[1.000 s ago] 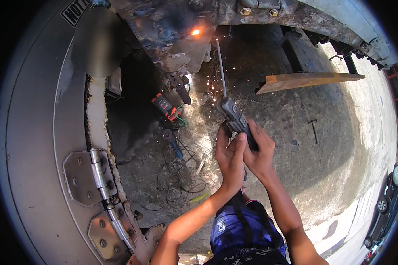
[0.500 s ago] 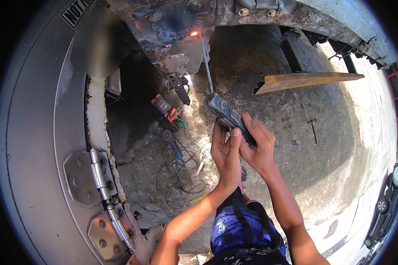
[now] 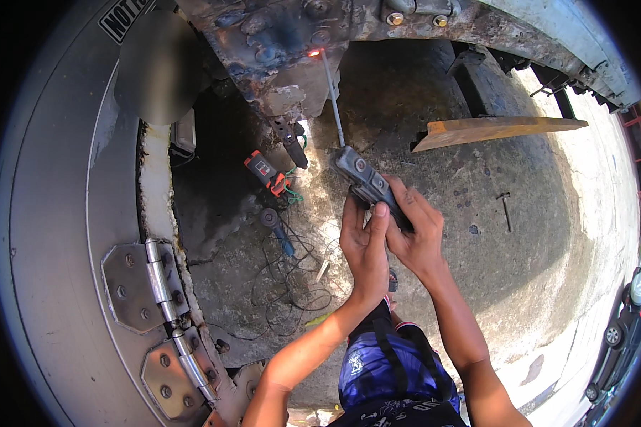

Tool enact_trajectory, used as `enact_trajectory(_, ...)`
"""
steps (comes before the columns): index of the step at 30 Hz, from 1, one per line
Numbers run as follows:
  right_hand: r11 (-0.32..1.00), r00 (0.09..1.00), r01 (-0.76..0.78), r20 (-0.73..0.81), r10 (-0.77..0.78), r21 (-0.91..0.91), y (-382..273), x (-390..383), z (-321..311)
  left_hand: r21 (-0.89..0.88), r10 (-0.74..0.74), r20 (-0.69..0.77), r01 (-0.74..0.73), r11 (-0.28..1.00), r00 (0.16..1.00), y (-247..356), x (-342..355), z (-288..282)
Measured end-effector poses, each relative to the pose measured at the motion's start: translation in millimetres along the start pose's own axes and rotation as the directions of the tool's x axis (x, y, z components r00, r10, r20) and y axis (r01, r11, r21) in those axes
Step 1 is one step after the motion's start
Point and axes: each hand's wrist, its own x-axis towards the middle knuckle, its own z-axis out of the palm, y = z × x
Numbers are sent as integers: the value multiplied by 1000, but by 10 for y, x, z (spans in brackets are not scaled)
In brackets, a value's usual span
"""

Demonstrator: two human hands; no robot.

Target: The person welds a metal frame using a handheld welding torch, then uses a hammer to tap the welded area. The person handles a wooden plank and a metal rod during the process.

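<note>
Both my hands are closed round a dark welding electrode holder (image 3: 367, 178). My left hand (image 3: 365, 245) wraps its near side, thumb on top; my right hand (image 3: 419, 231) grips its right side and handle end. A grey welding rod (image 3: 333, 103) runs up from the holder's jaws. Its tip meets the lower part of a scorched, rusty metal plate (image 3: 281, 67), where a small spot (image 3: 315, 53) glows orange-red. A dark clamp-like piece (image 3: 289, 142) hangs at the plate's lower end.
On the concrete floor (image 3: 477, 285) lie an orange-grey welding machine (image 3: 263, 171), an angle grinder (image 3: 276, 231) with tangled black cable, and a hammer (image 3: 506, 211). A rusty metal beam (image 3: 506, 132) juts at right. A grey panel with hinges (image 3: 164, 285) stands at left.
The rod's tip stays at the glowing spot, and the glow is slightly smaller. The whole view has shifted a little; my hands keep the same grip.
</note>
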Motion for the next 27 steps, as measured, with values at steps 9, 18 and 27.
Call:
enact_trajectory(9,1000,1000,17,-16,-17,21,7,17,19,13,4,6,-4,1000,1000,-7,16,-19)
enact_trajectory(18,999,1000,21,-15,-20,37,25,21,19,-27,-17,-13,17,999,1000,-23,11,1)
enact_trajectory(27,999,1000,17,3,-17,42,19,32,8,-16,-12,8,12,1000,1000,-34,30,-31)
